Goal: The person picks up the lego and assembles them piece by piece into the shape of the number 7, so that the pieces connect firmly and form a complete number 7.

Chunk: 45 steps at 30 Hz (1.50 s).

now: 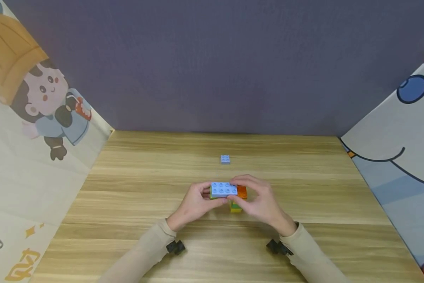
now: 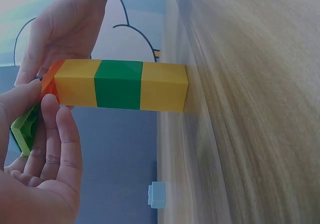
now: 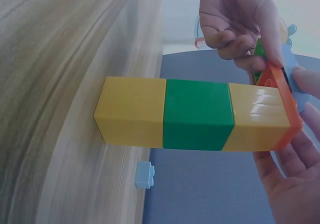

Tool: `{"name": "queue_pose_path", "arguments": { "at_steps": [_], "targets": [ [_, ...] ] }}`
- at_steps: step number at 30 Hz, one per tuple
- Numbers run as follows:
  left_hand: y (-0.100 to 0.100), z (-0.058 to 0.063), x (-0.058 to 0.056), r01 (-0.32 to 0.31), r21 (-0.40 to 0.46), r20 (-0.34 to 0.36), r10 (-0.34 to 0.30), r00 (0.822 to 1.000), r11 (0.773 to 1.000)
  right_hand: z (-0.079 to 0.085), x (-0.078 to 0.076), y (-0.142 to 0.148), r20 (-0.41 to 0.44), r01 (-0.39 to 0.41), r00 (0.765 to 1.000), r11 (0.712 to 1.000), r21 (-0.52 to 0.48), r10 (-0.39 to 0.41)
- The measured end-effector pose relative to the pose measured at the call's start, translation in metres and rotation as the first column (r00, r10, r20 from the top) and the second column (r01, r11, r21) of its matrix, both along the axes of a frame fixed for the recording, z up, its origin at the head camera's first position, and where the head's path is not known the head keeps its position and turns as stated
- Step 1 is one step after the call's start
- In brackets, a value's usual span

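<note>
A tower of a yellow, a green (image 2: 118,84) and a yellow block (image 3: 131,112) stands upright on the table, topped by an orange brick (image 1: 242,192). Over the orange brick's left part lies a long light blue studded brick (image 1: 223,190), reaching out to the left. Beneath its overhanging end shows a bright green brick (image 2: 23,130). My left hand (image 1: 197,202) grips the left end of the light blue brick, thumb on the near side and fingers behind. With thumb and fingers, my right hand (image 1: 260,199) pinches its right end. The fingers partly hide where the bricks meet.
A small light blue brick (image 1: 225,159) sits on the wood-grain table (image 1: 155,165) behind the tower. A dark wall panel (image 1: 219,70) rises at the table's back edge. Cartoon-printed panels (image 1: 38,157) border the left and right sides.
</note>
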<state>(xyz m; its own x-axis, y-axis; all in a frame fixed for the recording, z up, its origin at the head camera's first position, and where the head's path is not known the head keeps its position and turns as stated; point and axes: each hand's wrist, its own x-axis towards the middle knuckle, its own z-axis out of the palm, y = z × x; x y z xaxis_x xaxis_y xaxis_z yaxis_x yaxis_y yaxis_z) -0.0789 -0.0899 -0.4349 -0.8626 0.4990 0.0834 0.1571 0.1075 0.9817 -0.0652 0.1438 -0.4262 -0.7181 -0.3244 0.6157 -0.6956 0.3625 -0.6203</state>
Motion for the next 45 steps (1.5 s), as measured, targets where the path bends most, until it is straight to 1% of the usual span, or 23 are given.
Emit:
{"name": "queue_pose_path", "arguments": {
  "at_steps": [8, 18, 21, 24, 31, 33, 41, 45],
  "targets": [
    [-0.001, 0.002, 0.000, -0.002, -0.034, 0.006, 0.002, 1.000, 0.999, 0.000, 0.000, -0.002, -0.008, -0.004, 1.000, 1.000, 0.025, 0.004],
    [-0.002, 0.004, 0.000, -0.007, -0.032, 0.045, 0.008, 0.999, 0.999, 0.002, 0.001, -0.002, 0.031, -0.013, 0.999, 0.999, 0.040, 0.012],
    [-0.002, 0.003, 0.000, -0.003, -0.020, 0.051, 0.004, 0.999, 1.000, 0.001, 0.001, -0.002, 0.033, -0.018, 0.999, 0.999, 0.045, 0.016],
    [-0.003, 0.003, -0.001, 0.012, 0.003, 0.053, -0.012, 0.999, 1.000, 0.000, 0.001, -0.002, 0.035, -0.019, 0.999, 0.999, 0.048, 0.017],
    [-0.006, 0.003, -0.003, 0.061, 0.054, 0.035, -0.063, 0.997, 0.997, -0.004, -0.001, -0.001, -0.007, -0.029, 1.000, 0.999, 0.027, 0.030],
    [-0.005, 0.005, -0.003, 0.061, 0.062, 0.036, -0.063, 0.997, 0.996, -0.004, -0.001, -0.001, -0.012, -0.034, 0.999, 0.999, 0.019, 0.034],
    [-0.003, 0.010, -0.006, 0.058, 0.084, 0.081, -0.065, 0.995, 0.995, -0.004, 0.000, -0.001, -0.007, -0.036, 0.999, 0.999, 0.008, 0.036],
    [-0.002, 0.012, -0.005, 0.041, 0.081, 0.114, -0.050, 0.992, 0.996, -0.005, 0.001, -0.002, -0.008, -0.033, 0.999, 0.999, -0.005, 0.033]
  ]
}}
